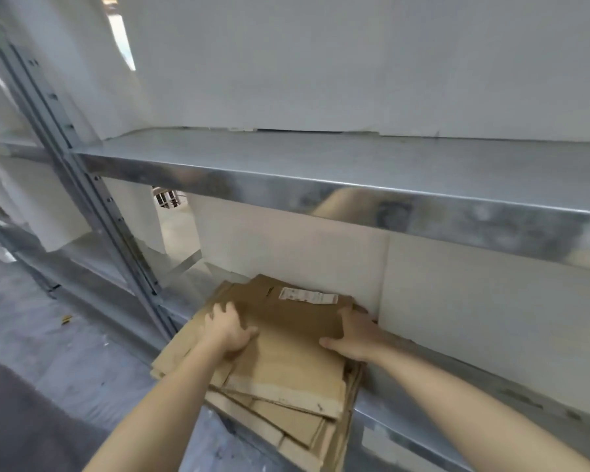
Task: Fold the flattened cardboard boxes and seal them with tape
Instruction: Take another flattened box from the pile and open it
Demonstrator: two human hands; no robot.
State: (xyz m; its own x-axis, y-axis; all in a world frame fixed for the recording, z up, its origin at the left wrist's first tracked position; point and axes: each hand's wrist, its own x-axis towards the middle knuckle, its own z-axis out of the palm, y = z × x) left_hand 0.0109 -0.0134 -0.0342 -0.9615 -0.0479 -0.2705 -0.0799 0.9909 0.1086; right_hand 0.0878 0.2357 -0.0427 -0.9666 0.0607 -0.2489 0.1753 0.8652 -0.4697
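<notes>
Dull steel shelf (406, 413); left hand (230, 327) and right hand (355, 332), each grip clamped on flat brown cardboard (286, 362).

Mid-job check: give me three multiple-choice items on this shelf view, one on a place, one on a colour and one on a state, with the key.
1. Where does the cardboard stack lie?
A) on a wooden pallet
B) on the lower metal shelf
C) in a plastic crate

2. What colour is the label on top of the stack?
A) white
B) red
C) blue

3. What state are the boxes in?
A) folded into shape
B) flat
C) sealed with tape

Key:
1 B: the stack rests on the shelf, with its front end hanging past the edge.
2 A: a white strip shows against the brown board near the back.
3 B: the sheets lie layered and flat, with the left hand and right hand at the top sheet's sides.
</notes>
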